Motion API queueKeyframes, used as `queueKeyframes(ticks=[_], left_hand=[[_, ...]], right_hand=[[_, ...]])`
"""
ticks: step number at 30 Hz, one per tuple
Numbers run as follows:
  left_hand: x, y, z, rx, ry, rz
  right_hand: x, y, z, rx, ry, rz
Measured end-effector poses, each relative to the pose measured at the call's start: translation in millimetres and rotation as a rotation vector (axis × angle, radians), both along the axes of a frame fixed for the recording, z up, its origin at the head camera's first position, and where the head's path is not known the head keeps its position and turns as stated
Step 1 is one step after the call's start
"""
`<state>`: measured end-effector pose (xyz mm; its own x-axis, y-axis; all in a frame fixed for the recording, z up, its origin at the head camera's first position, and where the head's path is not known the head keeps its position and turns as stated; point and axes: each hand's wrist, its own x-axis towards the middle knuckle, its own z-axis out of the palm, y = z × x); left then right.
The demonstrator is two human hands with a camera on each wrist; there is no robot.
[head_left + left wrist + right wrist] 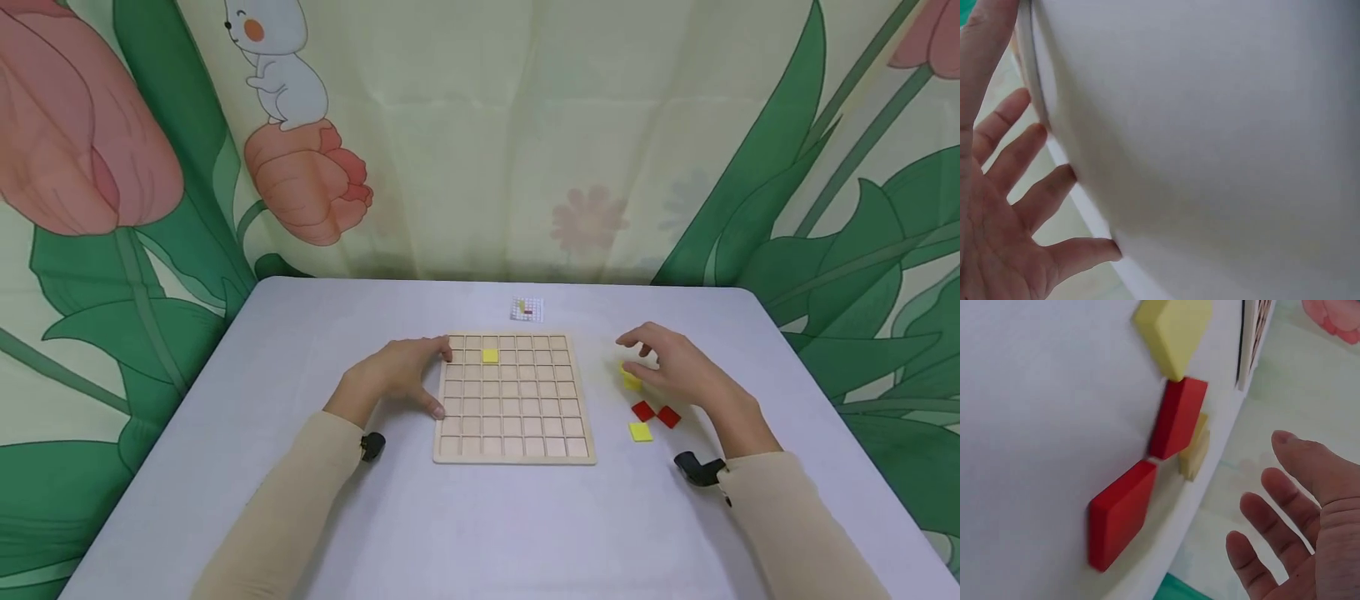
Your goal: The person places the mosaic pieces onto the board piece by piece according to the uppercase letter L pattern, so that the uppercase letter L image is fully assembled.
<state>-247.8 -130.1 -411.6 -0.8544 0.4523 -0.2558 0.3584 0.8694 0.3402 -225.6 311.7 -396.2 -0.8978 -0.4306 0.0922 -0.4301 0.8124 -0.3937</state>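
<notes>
The yellow tiles (632,384) are seen on the tabletop (495,525), right of the board (514,460), just under the thumb of the nearer right hand (675,365), which is relaxed, nothing held. By the left hand (393,375), fingers spread, the board's left edge is touched. The squarish tiles are partly covered; their number cannot be told.

No words, brands or numbers can be read; the small grid-patterned card (527,309) is too tiny to decipher.
</notes>
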Motion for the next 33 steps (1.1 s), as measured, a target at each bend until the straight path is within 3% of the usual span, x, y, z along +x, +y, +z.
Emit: queueKeyframes(ticks=[7, 22, 33], left_hand=[[0.1, 7, -2.2, -0.007, -0.013, -0.004], [1.9, 0, -7.3, 0.022, -0.024, 0.031], [-0.5, 1, -0.2, 0.007, -0.035, 0.043]], right_hand=[[6.8, 20, -6.6, 0.031, -0.053, -0.07], [2.8, 13, -19.6, 0.02, -0.258, -0.181], [2.1, 21, -23.4, 0.002, -0.264, -0.19]])
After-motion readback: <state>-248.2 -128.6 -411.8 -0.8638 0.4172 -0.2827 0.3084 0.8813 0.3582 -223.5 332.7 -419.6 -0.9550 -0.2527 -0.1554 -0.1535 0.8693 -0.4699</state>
